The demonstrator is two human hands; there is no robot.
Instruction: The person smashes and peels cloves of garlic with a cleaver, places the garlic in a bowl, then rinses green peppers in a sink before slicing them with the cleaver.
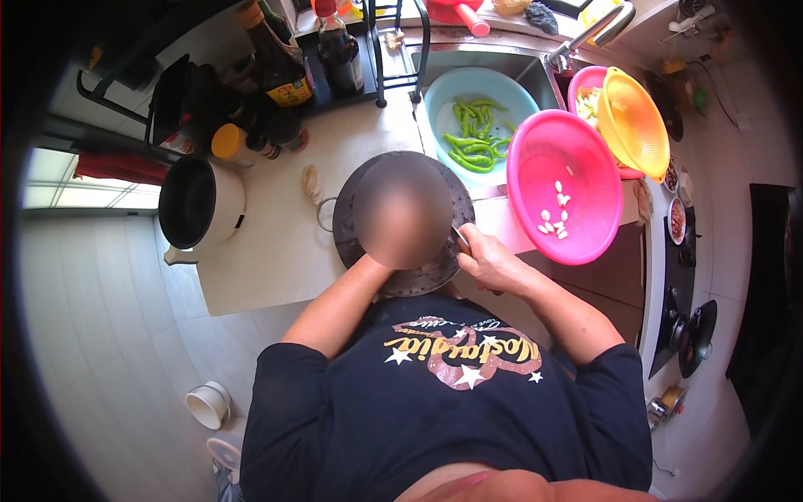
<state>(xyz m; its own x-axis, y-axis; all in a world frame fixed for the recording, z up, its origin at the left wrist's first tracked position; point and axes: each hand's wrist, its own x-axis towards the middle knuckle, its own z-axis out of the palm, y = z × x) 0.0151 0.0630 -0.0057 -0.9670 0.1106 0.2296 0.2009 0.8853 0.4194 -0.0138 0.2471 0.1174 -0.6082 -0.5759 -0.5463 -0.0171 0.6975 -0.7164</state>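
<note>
a: left hand is hidden behind the blur over the board (418,280); grip can't be told. board sits at the counter (276,268) edge, near the torso.
b: right hand (493,263) is closed around a knife handle (462,238). pink basin (569,197) overhangs the edge just beside it.
a: risk: basin gets knocked off by the elbow, garlic (554,216) spilled.

round tray (418,289): dark perforated metal, matt
pink basin (577,159): glossy smooth plastic
orange colander (640,121): glossy plastic
sink (502,63): brushed metal
counter (268,251): smooth, pale
</note>
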